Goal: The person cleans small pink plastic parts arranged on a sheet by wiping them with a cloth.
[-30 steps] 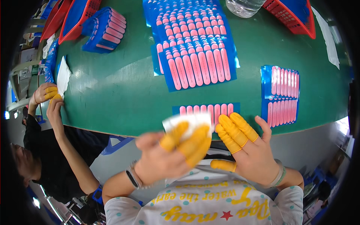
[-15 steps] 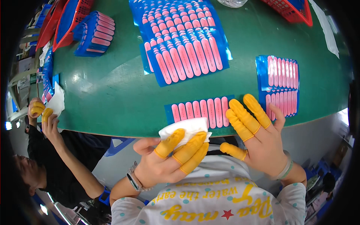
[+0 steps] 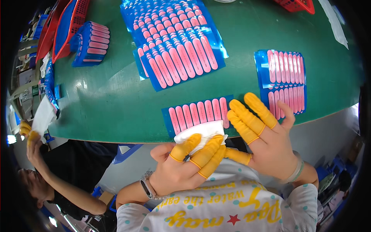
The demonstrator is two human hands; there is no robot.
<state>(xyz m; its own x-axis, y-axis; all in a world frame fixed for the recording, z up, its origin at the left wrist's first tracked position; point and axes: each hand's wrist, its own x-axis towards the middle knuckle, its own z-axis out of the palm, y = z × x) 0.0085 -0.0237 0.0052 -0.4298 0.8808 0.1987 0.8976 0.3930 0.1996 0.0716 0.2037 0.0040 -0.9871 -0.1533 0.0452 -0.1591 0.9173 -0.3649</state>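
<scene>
A blue sheet with a row of pink rounded strips (image 3: 198,112) lies at the near edge of the green table. My left hand (image 3: 174,170), yellow cots on several fingers, grips a folded white wipe (image 3: 206,129) that covers the lower part of the strips. Spread out at the sheet's right end is my right hand (image 3: 266,141), also in yellow finger cots; its fingertips rest at or just beside that end, with nothing held. Close to its fingers sits a pile of similar sheets (image 3: 286,69).
Overlapping blue sheets with pink strips (image 3: 179,62) are fanned out further up the green table (image 3: 104,104). A smaller bundle (image 3: 96,42) stands by red baskets (image 3: 71,31) at far left. Another red basket (image 3: 295,4) is far right. At left, a co-worker's hand (image 3: 33,143) holds a white cloth (image 3: 44,114).
My left hand has slid the wipe rightward along the strips. My right hand stays at the sheet's right end. The co-worker has lifted the white cloth off the table edge. The view has shifted slightly.
</scene>
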